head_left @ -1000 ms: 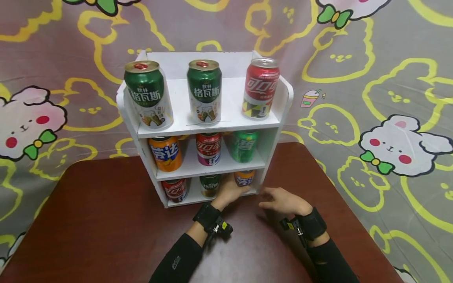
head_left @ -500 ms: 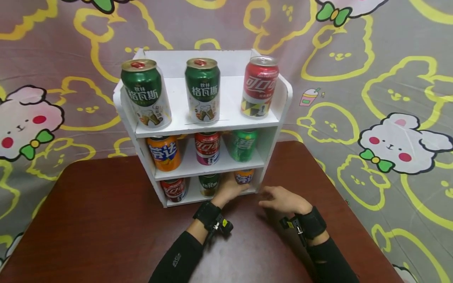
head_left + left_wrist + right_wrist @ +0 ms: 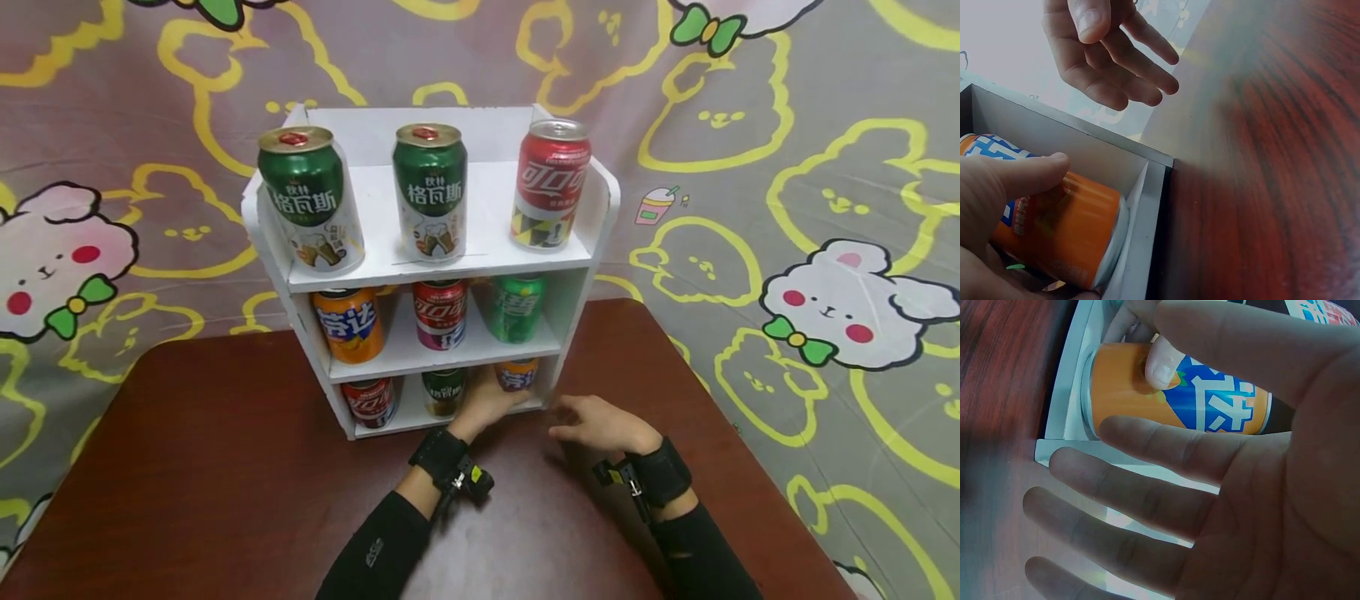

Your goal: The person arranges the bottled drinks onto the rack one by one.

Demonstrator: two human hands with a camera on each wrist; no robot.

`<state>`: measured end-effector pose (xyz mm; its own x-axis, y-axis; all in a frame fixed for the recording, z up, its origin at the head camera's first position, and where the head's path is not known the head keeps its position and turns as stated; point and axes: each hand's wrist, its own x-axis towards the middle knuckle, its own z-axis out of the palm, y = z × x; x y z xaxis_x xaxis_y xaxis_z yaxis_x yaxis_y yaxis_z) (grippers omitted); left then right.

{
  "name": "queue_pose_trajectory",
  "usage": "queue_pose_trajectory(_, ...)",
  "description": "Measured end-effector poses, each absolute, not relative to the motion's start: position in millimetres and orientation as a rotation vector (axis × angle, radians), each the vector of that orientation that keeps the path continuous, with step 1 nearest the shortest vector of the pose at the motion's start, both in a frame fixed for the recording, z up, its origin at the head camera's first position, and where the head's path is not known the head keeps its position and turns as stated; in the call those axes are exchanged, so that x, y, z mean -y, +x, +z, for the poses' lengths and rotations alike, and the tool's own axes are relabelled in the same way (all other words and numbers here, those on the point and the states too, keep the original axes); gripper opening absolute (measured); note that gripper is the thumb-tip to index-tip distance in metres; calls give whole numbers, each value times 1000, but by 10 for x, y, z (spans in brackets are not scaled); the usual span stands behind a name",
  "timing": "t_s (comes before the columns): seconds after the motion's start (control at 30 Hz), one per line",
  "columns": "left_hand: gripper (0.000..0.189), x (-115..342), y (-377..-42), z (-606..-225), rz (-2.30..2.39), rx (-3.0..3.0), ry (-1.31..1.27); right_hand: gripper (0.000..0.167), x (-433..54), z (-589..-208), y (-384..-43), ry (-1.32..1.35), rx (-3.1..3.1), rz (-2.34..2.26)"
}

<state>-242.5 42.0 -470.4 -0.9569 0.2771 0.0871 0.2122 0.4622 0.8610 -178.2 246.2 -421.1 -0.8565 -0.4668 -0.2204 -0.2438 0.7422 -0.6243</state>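
On the bottom shelf of the white rack (image 3: pixel 480 185), at its right end, stands an orange soda can (image 3: pixel 517 375) with a blue label. My left hand (image 3: pixel 486 407) grips this can. In the left wrist view the thumb lies across the front of the orange can (image 3: pixel 1079 225) and fingers reach round its other side. Its base sits against the shelf floor, near the side wall. My right hand (image 3: pixel 603 427) hovers by the rack's lower right corner, holding nothing. The right wrist view shows its fingers (image 3: pixel 1141 494) extended, apart from each other.
Green-and-white cans (image 3: pixel 431 196) and a red cola can (image 3: pixel 552 185) stand on top. The middle shelf bears an orange can (image 3: pixel 348 327), a red can (image 3: pixel 441 315) and a green can (image 3: pixel 517 310). Lower left are a red can (image 3: pixel 371 403) and a dark green can (image 3: pixel 442 392).
The head view has shifted very slightly. Both hands and all the cans keep their places; the left hand stays on the orange soda can.
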Motion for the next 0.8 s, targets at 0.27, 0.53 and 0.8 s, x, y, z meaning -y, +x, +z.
queue_pose_trajectory(0.27, 91, -381, -2306, -4707, 1595, -2615, 524, 47, -2483, -4220, -1795, -516, -2567, -841)
queue_pose_trajectory(0.53, 83, -211, -2078, -4692, 1595, -2525, 539, 45, -2493, -4208, -1802, -490, -2574, -846)
queue_pose_trajectory(0.8, 63, 189, -1815, -4624, 1286, -2485, 660, 50, -2517, -4243, -1768, -474, -2582, -838)
